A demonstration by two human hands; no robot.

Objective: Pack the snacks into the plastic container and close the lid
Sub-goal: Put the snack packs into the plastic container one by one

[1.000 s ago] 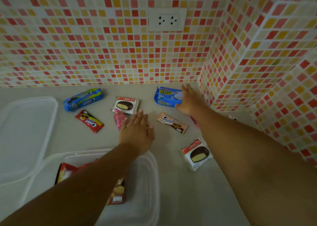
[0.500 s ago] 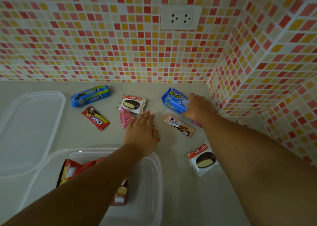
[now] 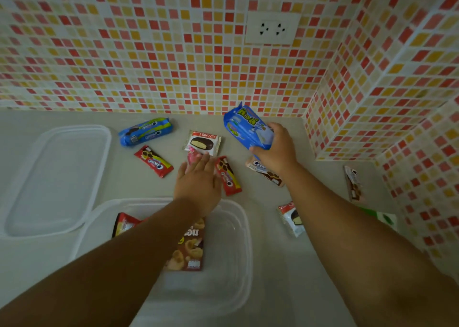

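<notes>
Snacks lay all over the grey desk (image 3: 268,264) in the head view, in a corner with little red and yellow tiles on the walls. We held our right hand (image 3: 275,150) up off the desk, and its grip was closed around a blue snack pack (image 3: 244,127) that tilted up toward the back wall. Our left hand (image 3: 198,180) was flat with its fingers spread, so its grip was open and held nothing. Its fingertips (image 3: 198,160) touched a small pink packet (image 3: 192,155). Just beside that hand lay a red cookie pack (image 3: 228,176). Another red cookie pack (image 3: 153,161) lay further left. A long blue cookie pack (image 3: 146,131) lay near the back wall. A white choco pie pack (image 3: 203,142) lay just past the pink packet. A tan cookie pack (image 3: 267,172) showed partly under our right wrist. One more choco pie pack (image 3: 291,218) lay to the right, partly under our right arm. The clear plastic container (image 3: 238,252) sat close to us, below our left arm. Inside it were a brown snack bag (image 3: 190,247) and a red snack bag (image 3: 124,226). The clear lid (image 3: 57,177) lay flat on the desk to the left, just beside the container and not on it. A white wall socket (image 3: 272,28) sat high on the tiles.
</notes>
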